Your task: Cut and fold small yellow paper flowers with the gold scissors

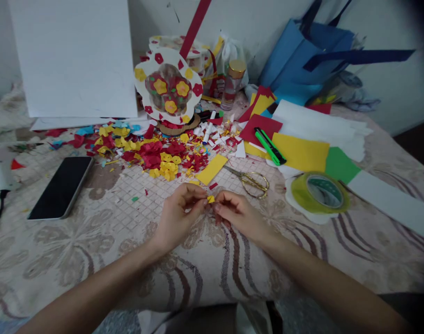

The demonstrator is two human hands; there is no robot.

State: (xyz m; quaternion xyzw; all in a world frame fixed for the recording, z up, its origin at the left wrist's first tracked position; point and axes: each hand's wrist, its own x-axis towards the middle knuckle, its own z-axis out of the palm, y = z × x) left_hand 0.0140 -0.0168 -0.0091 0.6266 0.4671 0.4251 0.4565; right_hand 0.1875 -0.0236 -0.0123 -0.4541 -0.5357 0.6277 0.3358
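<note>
Between my fingertips is a small folded piece of yellow paper (211,199). My left hand (181,211) pinches it from one side, and my right hand (238,211) closes on it from the other. Both hands hover low over the patterned tablecloth (135,264). Just beyond them lie a yellow paper strip (212,169) and gold-handled scissors (250,180), the blades pointing up and left. Behind the strip spreads a heap of cut paper flowers (156,155) in red and yellow, mixed with scraps.
At the back stands a flower-shaped paper lantern (170,88) near a gold-capped bottle (232,83). Rightward are a green box cutter (270,147), yellow paper (300,150), a tape roll (319,192) and a blue bag (288,55). A phone (61,188) and white board (74,58) are leftward.
</note>
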